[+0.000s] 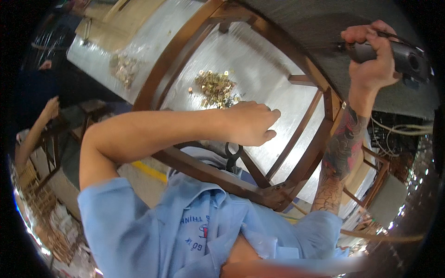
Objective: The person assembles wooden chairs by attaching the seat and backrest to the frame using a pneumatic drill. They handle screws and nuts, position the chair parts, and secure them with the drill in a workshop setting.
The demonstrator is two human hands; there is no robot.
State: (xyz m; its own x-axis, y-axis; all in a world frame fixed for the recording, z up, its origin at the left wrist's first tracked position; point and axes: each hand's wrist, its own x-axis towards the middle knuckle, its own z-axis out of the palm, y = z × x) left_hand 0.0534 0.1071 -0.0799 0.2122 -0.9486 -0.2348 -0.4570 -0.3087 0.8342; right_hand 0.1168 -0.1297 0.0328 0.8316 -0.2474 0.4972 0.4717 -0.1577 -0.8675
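A dark-brown wooden frame (160,69), like a chair frame, stands tilted in front of me over a shiny plastic-covered table (259,55). My left hand (250,123) is closed in a loose fist above the frame's opening. Its fingers curl under, so whatever they hold, if anything, is hidden. On the table just beyond it lies a pile of small brass-coloured metal pieces (215,88). Raised at the far right, my right hand (375,58) wraps round a black power tool (408,58), past the frame's right side. Its exact kind is unclear.
Flat light-brown boards (116,23) and a second small heap of pieces (125,69) lie at the far left. Another person's hand (51,109) shows at the left edge. Pale hoses (394,132) hang at right, near another wooden frame (375,180). A yellow line (150,171) marks the floor.
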